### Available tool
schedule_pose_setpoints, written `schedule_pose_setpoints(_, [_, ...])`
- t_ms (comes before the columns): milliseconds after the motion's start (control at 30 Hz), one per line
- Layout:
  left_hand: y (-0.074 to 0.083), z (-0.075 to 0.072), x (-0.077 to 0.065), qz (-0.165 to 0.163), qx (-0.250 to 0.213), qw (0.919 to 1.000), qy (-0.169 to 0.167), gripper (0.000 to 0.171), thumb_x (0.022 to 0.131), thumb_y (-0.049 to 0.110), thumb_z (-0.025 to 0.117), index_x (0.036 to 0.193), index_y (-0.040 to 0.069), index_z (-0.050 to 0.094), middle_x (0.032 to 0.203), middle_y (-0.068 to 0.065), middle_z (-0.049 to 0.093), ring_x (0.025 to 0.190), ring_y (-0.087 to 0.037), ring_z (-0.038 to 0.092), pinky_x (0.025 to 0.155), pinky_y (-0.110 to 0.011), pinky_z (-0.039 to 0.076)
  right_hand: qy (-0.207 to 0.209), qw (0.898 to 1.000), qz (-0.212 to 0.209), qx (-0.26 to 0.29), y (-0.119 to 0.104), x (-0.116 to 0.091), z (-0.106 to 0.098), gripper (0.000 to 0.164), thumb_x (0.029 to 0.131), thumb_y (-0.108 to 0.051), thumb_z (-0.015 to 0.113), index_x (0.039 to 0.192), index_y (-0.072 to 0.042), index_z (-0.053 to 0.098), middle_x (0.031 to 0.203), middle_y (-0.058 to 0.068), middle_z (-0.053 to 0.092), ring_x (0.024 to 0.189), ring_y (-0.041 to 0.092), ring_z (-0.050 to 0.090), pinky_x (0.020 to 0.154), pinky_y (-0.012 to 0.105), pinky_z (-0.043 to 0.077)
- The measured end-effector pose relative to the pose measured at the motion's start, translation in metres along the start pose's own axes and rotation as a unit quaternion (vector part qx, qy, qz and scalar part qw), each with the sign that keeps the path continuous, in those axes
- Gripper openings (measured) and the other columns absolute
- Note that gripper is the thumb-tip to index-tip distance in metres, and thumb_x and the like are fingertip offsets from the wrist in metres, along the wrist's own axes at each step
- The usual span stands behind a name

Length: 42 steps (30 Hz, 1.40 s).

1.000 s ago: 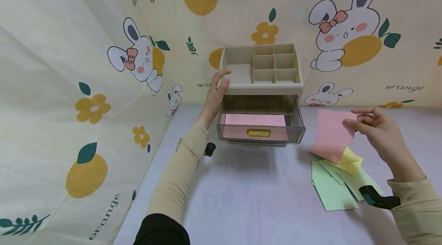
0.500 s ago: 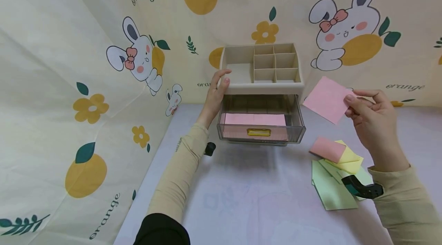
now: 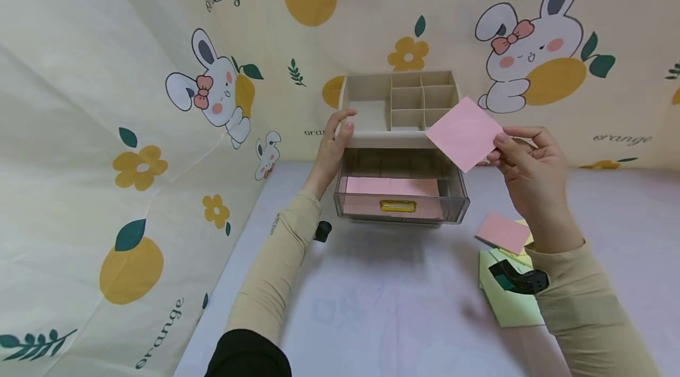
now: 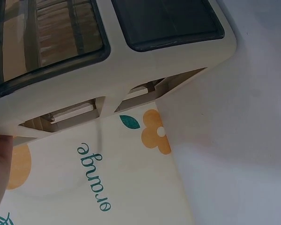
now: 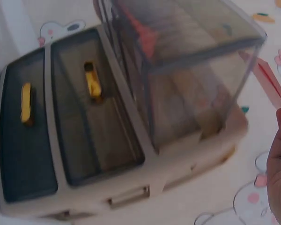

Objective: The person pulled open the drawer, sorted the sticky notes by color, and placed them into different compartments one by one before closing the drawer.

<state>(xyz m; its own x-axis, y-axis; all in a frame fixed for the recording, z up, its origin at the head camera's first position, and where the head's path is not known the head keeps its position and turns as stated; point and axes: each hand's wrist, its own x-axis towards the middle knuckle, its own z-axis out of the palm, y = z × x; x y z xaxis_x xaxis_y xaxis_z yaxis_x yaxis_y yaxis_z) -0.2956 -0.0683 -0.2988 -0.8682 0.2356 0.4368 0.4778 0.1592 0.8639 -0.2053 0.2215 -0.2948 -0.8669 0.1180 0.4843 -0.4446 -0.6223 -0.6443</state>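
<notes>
A beige desk organizer (image 3: 395,140) stands against the backdrop, its divided tray on top. Its clear top drawer (image 3: 455,207) is pulled out, with pink paper (image 3: 393,186) lying inside. My left hand (image 3: 328,153) grips the organizer's upper left edge; the left wrist view shows its side fingers (image 4: 1,154) at the edge. Between thumb and fingers, my right hand (image 3: 536,179) pinches a pink square paper (image 3: 463,134), held up with a corner pointing down. That paper overlaps the tray's right front corner and the space over the drawer. Two lower drawers (image 5: 91,136) with gold handles are shut in the right wrist view.
Right of the organizer, a pink sheet (image 3: 502,232) lies on a small pile with yellow paper (image 3: 524,259) and green paper (image 3: 504,303), partly covered by the right forearm. A patterned backdrop (image 3: 361,5) rises behind and at left of the table (image 3: 372,306).
My right hand has lifted the pink square paper off the pile and carried it left, up to the organizer's right front corner. The left hand stays on the organizer's edge.
</notes>
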Motion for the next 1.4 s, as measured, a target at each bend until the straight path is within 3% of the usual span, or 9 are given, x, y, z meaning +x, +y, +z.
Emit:
schedule_pose_setpoints(267, [-0.003,0.002,0.001,-0.002,-0.008,1.0,0.0,0.041,0.095,0.022,0.037,0.132,0.005,0.039,0.146,-0.012,0.032,0.141,-0.026,0.023,0.115,-0.05,0.015,-0.031,0.997,-0.008,-0.069,0.008,0.003,0.028,0.018,0.084,0.01,0.054,0.101,0.007,0.059,0.082,0.013,0.071,0.061,0.017,0.066,0.058,0.02,0.052])
schedule_pose_setpoints(467, [-0.005,0.001,0.0,0.002,-0.004,1.0,0.007,0.04,0.095,0.021,0.037,0.132,0.005,0.04,0.145,-0.013,0.033,0.138,-0.027,0.026,0.114,-0.05,0.017,-0.091,0.98,0.03,-0.173,0.014,0.005,0.045,0.017,0.086,0.005,0.057,0.101,0.001,0.062,0.08,0.004,0.07,0.065,0.011,0.064,0.063,0.019,0.051])
schedule_pose_setpoints(667, [-0.006,0.0,-0.002,0.003,-0.01,0.9999,0.005,0.042,0.094,0.021,0.037,0.132,0.004,0.039,0.145,-0.015,0.032,0.14,-0.028,0.025,0.115,-0.05,0.016,-0.158,0.935,0.07,-0.31,0.019,0.008,0.059,0.016,0.088,-0.003,0.057,0.104,-0.004,0.06,0.08,-0.004,0.068,0.067,0.006,0.064,0.063,0.017,0.052])
schedule_pose_setpoints(767, [-0.007,-0.001,-0.003,0.002,-0.011,0.9999,0.007,0.042,0.094,0.021,0.037,0.132,0.004,0.039,0.146,-0.016,0.032,0.14,-0.028,0.025,0.115,-0.05,0.016,-0.181,0.903,0.101,-0.375,0.023,0.01,0.068,0.017,0.09,-0.006,0.056,0.106,-0.001,0.056,0.079,-0.005,0.065,0.067,0.005,0.064,0.063,0.019,0.054])
schedule_pose_setpoints(867, [-0.007,-0.001,-0.003,-0.001,-0.01,0.9999,0.011,0.043,0.094,0.023,0.037,0.132,0.004,0.04,0.145,-0.014,0.032,0.139,-0.028,0.026,0.114,-0.049,0.017,-0.209,0.865,0.127,-0.438,0.029,0.012,0.076,0.021,0.091,-0.008,0.055,0.108,0.003,0.052,0.078,-0.001,0.063,0.066,0.006,0.063,0.063,0.021,0.055])
schedule_pose_setpoints(1000, [-0.008,-0.001,-0.003,-0.004,-0.016,0.9998,0.009,0.044,0.092,0.024,0.037,0.132,0.005,0.039,0.146,-0.013,0.031,0.137,-0.028,0.027,0.113,-0.051,0.02,-0.233,0.829,0.144,-0.487,0.038,0.015,0.082,0.02,0.092,-0.008,0.053,0.109,0.003,0.052,0.079,0.009,0.06,0.066,0.01,0.062,0.063,0.022,0.054])
schedule_pose_setpoints(1100, [-0.008,0.0,-0.003,-0.001,-0.017,0.9998,0.01,0.045,0.091,0.027,0.037,0.131,0.006,0.04,0.146,-0.014,0.031,0.138,-0.027,0.026,0.113,-0.051,0.019,-0.241,0.815,0.149,-0.506,0.044,0.016,0.083,0.019,0.092,-0.009,0.053,0.108,0.002,0.054,0.079,0.013,0.06,0.067,0.012,0.062,0.064,0.022,0.054])
schedule_pose_setpoints(1333, [-0.034,0.0,0.013,0.014,-0.021,0.9996,0.013,0.043,0.093,0.028,0.038,0.133,0.011,0.042,0.146,-0.007,0.033,0.141,-0.021,0.023,0.115,-0.049,0.014,-0.238,0.802,0.161,-0.524,0.045,0.018,0.08,0.019,0.093,-0.013,0.052,0.108,-0.002,0.054,0.083,0.014,0.061,0.07,0.014,0.062,0.067,0.026,0.054])
schedule_pose_setpoints(1400, [-0.036,0.001,0.015,0.015,-0.016,0.9996,0.015,0.042,0.094,0.029,0.038,0.132,0.012,0.042,0.145,-0.005,0.034,0.141,-0.019,0.024,0.115,-0.049,0.015,-0.252,0.791,0.178,-0.528,0.045,0.018,0.08,0.018,0.093,-0.012,0.052,0.108,-0.002,0.054,0.086,0.014,0.062,0.072,0.014,0.062,0.068,0.027,0.055])
